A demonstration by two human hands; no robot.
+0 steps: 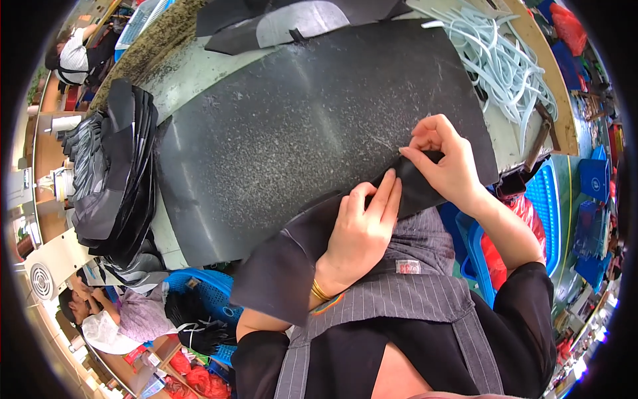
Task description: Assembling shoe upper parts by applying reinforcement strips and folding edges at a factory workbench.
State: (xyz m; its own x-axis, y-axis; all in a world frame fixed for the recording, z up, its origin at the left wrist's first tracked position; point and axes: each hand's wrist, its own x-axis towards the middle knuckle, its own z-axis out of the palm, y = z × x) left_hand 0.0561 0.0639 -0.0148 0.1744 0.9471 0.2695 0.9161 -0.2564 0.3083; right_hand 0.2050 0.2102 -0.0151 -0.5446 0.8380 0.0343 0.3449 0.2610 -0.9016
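**Workshop counter: a black piece lies along the near edge of a dark mat**

Pale specks and scuffs cover the middle of the mat, which takes up most of the counter. Across its near edge runs the black piece, slanting from the left forearm up toward the right hand, with its wide left end hanging over the near side of the mat.

Over the mat's near right part, the right hand has thumb and index finger drawn together, pinching the far edge of the black piece; the rest of the piece runs below and to the left of that pinch. The left hand, just off the mat's near edge, lies on top of the piece with two fingers stretched toward the right hand. Whether its thumb grips from beneath is hidden.

Left of the mat stands a thick stack of black pieces. Beyond its far right corner is a tangle of pale blue strips. Dark cut-outs and a grey panel lie along its far edge. Right of the mat, lower down, sits a blue basket; a seated co-worker is well to the left of its near end.
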